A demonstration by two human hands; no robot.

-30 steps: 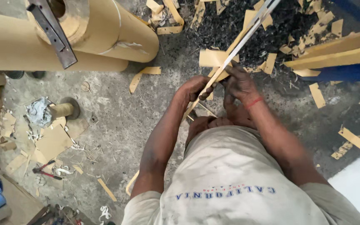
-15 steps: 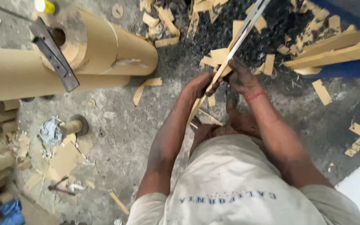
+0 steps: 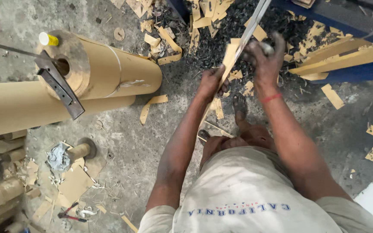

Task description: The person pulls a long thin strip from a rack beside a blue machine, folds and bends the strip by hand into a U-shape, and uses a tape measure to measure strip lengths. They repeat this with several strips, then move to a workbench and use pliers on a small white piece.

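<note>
Metal strip [image 3: 252, 26] gripped by both hands: left [image 3: 211, 84] low, right [image 3: 265, 57] raised.

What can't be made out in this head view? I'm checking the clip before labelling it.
- Long metal strip: its upper end is cut off by the top edge.
- Right hand: motion blur hides its fingers' grip.
- Left hand: the cardboard strip covers its fingertips.
- Small red-handled tool: too small to identify.
</note>
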